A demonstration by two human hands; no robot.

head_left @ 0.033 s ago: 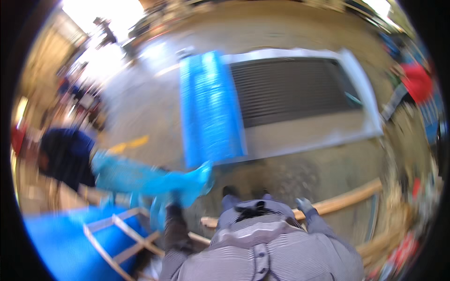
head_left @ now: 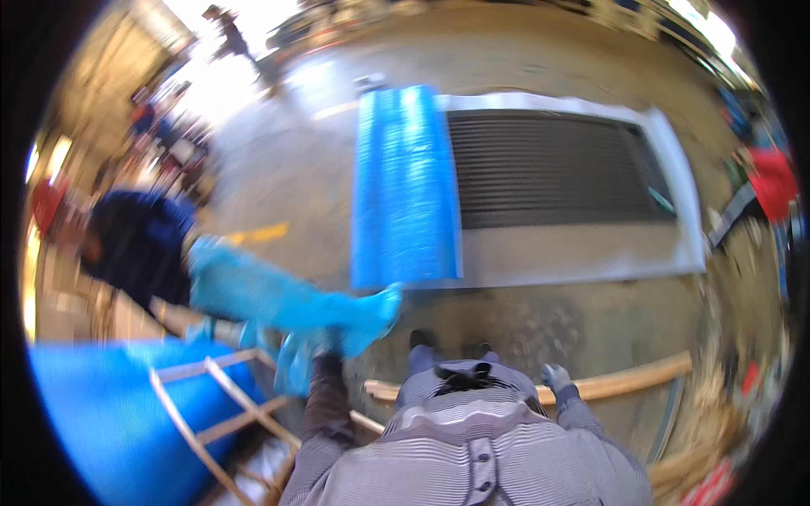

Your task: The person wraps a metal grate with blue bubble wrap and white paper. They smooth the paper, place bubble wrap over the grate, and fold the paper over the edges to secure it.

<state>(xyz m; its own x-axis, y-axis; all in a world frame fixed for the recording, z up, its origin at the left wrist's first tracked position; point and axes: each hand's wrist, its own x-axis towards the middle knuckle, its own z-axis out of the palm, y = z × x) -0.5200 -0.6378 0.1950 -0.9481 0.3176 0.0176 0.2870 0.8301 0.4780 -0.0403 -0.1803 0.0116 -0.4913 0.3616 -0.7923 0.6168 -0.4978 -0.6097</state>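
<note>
A crumpled, see-through light blue plastic sheet [head_left: 261, 291] stretches between me and a person in dark blue at my left. My left hand [head_left: 327, 340] grips it; folds of the sheet cover most of the fingers. At my right side hangs my right hand [head_left: 554, 376] in a grey glove, holding nothing, its fingers loosely apart though small and blurred. Beyond it runs a long wooden plank [head_left: 629, 379] on the floor. In front of my feet lies a dark ribbed panel [head_left: 561, 169] on a pale sheet [head_left: 582, 274], with blue plastic wrap [head_left: 405, 185] along its left end.
A large blue roll or sheet [head_left: 93, 413] with a wooden slatted frame [head_left: 221, 405] is at the lower left. The person in dark blue [head_left: 139, 244] bends close by. Someone in red [head_left: 769, 185] is at far right. Scrap wood [head_left: 709, 447] lies along the right.
The whole scene has shifted right in view as my head turns left. My left hand still has the blue plastic sheet; my right hand stays low at my side.
</note>
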